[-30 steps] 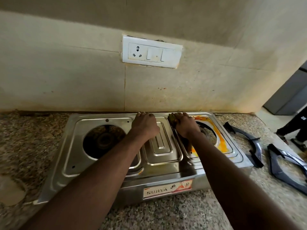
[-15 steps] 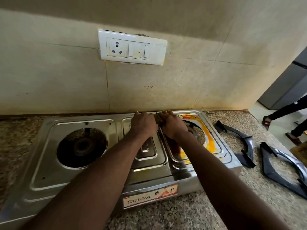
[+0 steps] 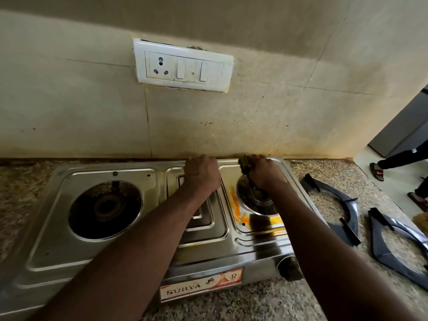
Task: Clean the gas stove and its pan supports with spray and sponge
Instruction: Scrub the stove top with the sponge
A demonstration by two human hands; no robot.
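A steel two-burner gas stove (image 3: 53, 230) sits on the granite counter, both burners bare. Orange-yellow stains ring the right burner (image 3: 254, 205). My right hand (image 3: 264, 172) presses a dirty greenish sponge (image 3: 245, 166) on the stove's back edge above that burner. My left hand (image 3: 201, 176) rests knuckles-up on the stove's raised middle panel near the back edge; whether its fingers hold anything is hidden. Two dark pan supports (image 3: 342, 212) (image 3: 398, 246) lie on the counter to the right of the stove. No spray bottle is in view.
A white socket and switch plate (image 3: 183, 66) is on the stained tiled wall behind. The granite counter (image 3: 254, 304) runs in front of and beside the stove. At the far right a person's legs and sandalled feet (image 3: 379, 171) stand on the floor beside a grey cabinet.
My right hand with the sponge has moved from the right burner's left side up to the stove's back edge. My left hand has shifted slightly toward the back. The camera view has swung.
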